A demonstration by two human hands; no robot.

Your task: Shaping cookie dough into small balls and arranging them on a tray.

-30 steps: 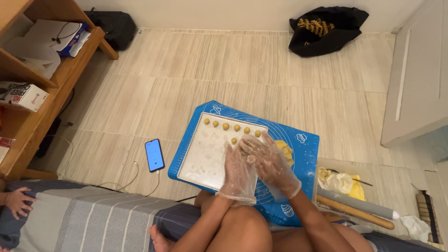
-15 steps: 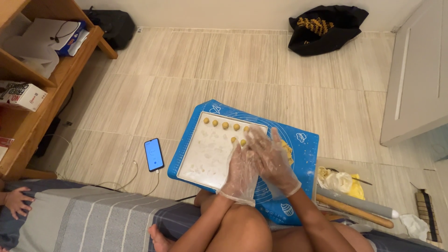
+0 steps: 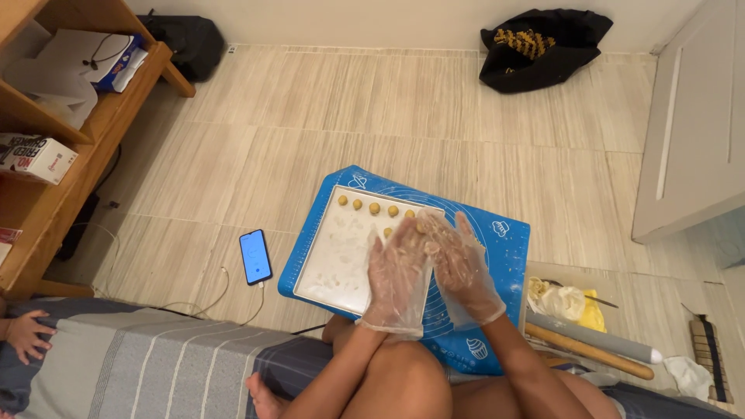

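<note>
Gloved left hand [image 3: 397,273] and right hand [image 3: 459,264] are held palm to palm over the baking tray [image 3: 330,268], dough balls [image 3: 375,208] lined along its far edge; whether anything is pressed between cannot be told.

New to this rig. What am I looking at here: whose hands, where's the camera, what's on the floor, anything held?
There is no machine: a person sits on the floor and works with two hands in thin clear gloves. The single camera is worn on the person's head and looks down, so the knees and forearms show at the bottom edge. The left hand and right hand are raised with palms facing each other above a pale baking tray. Whether anything sits between the palms cannot be seen. The tray lies on a blue baking mat and carries a row of small dough balls along its far edge. A phone with a lit screen lies left of the mat; a wooden rolling pin lies to the right. A black bag sits by the far wall.
</note>
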